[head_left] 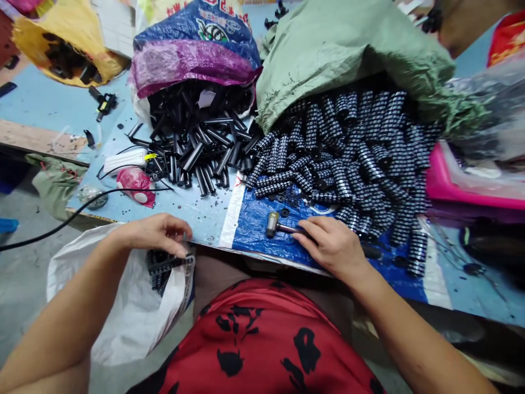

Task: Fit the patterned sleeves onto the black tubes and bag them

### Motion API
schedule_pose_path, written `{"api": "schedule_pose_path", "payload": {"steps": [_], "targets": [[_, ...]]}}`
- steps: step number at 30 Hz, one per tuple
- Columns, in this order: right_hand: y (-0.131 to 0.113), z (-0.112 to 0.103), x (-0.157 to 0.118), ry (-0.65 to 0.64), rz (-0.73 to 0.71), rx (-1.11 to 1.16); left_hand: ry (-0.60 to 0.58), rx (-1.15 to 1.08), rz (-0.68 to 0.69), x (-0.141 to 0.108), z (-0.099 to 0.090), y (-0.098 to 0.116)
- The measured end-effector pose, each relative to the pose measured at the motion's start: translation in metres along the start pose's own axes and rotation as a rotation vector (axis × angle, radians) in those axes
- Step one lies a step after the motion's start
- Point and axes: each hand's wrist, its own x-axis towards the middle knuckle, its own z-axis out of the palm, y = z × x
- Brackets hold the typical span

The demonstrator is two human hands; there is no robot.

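Observation:
My right hand (334,243) is wrapped round the dark handle of a small hammer (273,225), whose head lies over the blue sheet (262,219) near the table's front edge. At the left, my left hand (164,232) hovers over the mouth of a white sack (118,306), its fingers apart and a little curled. Just below its fingertips are dark patterned pieces (159,273) inside the sack. Beyond the hammer lies a big heap of black-and-silver patterned cylinders (340,158). To its left is a pile of plain black tubes (200,148).
A green sack (348,49) covers the back of the cylinders. Behind the tubes sits a blue and purple bag (197,54). A black cable (77,216) crosses the left side near a red packet (135,185). A pink bin (471,186) stands right.

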Motion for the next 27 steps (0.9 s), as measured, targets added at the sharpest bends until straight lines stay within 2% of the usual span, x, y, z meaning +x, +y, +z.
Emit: {"api": "schedule_pose_path", "payload": {"steps": [1, 3, 5, 6, 8, 10, 15, 19, 23, 25, 27], "targets": [[0.002, 0.002, 0.010, 0.006, 0.002, -0.008, 0.139, -0.070, 0.029, 0.004, -0.001, -0.004], [0.004, 0.009, 0.035, 0.025, 0.008, -0.065, 0.511, -0.203, 0.103, 0.024, 0.004, -0.004], [0.005, 0.017, 0.061, -0.006, 0.015, -0.159, 0.872, -0.186, 0.124, 0.052, 0.008, 0.001], [0.006, 0.021, 0.071, -0.043, 0.016, -0.207, 0.986, -0.086, 0.103, 0.066, 0.009, 0.004], [0.008, 0.028, 0.086, -0.113, 0.005, -0.289, 1.084, 0.133, 0.027, 0.088, 0.007, 0.010], [0.010, 0.033, 0.091, -0.142, -0.019, -0.342, 1.098, 0.151, -0.016, 0.103, 0.003, 0.013], [0.017, 0.040, 0.092, -0.161, -0.080, -0.358, 1.053, -0.198, 0.038, 0.115, 0.000, 0.014], [0.030, 0.039, 0.095, -0.158, -0.134, -0.250, 0.914, -0.451, 0.027, 0.103, 0.002, 0.014], [0.035, 0.024, 0.079, -0.040, -0.188, -0.035, 0.772, -0.668, -0.020, 0.077, 0.008, 0.009], [0.028, 0.011, 0.062, 0.052, -0.121, 0.150, 0.729, -0.779, -0.024, 0.065, 0.018, 0.007], [0.015, -0.001, 0.045, 0.135, 0.112, 0.361, 0.697, -0.905, 0.027, 0.057, 0.036, 0.007]]}}
